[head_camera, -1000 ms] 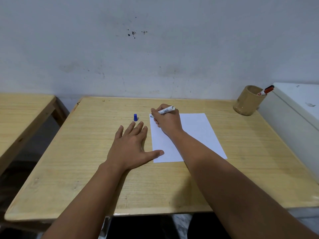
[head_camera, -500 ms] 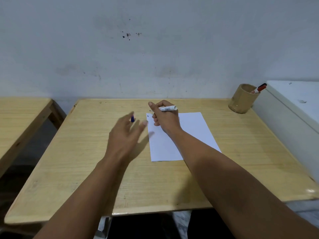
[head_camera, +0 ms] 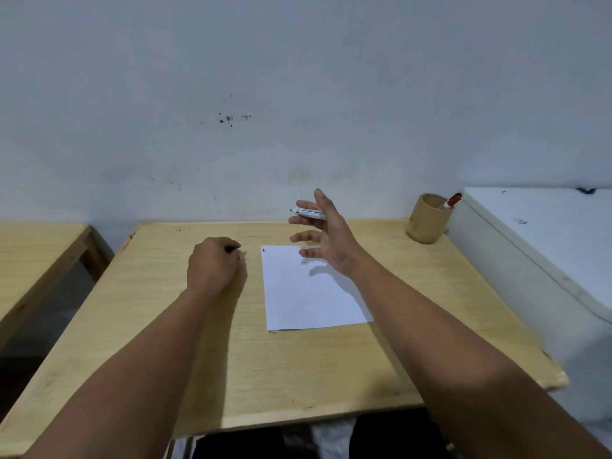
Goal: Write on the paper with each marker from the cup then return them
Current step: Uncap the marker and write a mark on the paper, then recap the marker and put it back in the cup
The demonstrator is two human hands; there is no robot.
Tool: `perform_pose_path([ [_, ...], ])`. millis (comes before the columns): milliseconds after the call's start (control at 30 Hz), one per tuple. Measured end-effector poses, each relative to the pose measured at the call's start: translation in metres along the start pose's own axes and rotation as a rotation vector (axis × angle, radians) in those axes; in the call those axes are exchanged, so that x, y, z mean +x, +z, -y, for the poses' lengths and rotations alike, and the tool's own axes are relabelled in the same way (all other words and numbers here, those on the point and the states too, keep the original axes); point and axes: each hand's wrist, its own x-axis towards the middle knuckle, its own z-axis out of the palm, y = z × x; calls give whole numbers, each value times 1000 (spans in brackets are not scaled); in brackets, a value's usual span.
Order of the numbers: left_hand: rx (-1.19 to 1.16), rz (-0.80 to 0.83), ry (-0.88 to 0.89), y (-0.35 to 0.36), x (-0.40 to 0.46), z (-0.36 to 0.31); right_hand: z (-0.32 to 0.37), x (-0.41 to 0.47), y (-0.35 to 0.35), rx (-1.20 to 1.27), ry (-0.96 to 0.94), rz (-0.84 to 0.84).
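Right hand (head_camera: pixel 326 235), centre frame, fingers spread, loosely pinches an uncapped marker (head_camera: pixel 309 212) above the paper (head_camera: pixel 308 289). Left hand (head_camera: pixel 212 265) is fisted on the tabletop (head_camera: pixel 298 366); contents unclear. One small mark (head_camera: pixel 264 250) made; red marker (head_camera: pixel 449 202) in cup (head_camera: pixel 427 220) untouched, right.

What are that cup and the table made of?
The cup looks like bamboo or wood: matte tan, thick-walled, a cut cylinder. The table appears to be pale wood or wood-grain laminate, with fine streaks and a slight sheen; which one is unclear.
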Motion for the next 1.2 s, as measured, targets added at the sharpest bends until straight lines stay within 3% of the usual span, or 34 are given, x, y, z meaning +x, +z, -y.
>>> perform_pose_path([
  [133, -219, 41, -81, -15, 3, -32, -4, -20, -7, 55, 57, 36],
  [333, -538, 57, -130, -34, 0, -72, -6, -42, -6, 15, -40, 14],
  [567, -858, 148, -250, -54, -8, -104, -4, -60, -9, -202, -145, -38],
  [967, -728, 295, -181, -47, -17, -136, 2, -58, -25, -386, -226, -105],
  [1200, -610, 265, -95, -35, -21, -150, 6, -57, -38, -429, -260, -115],
])
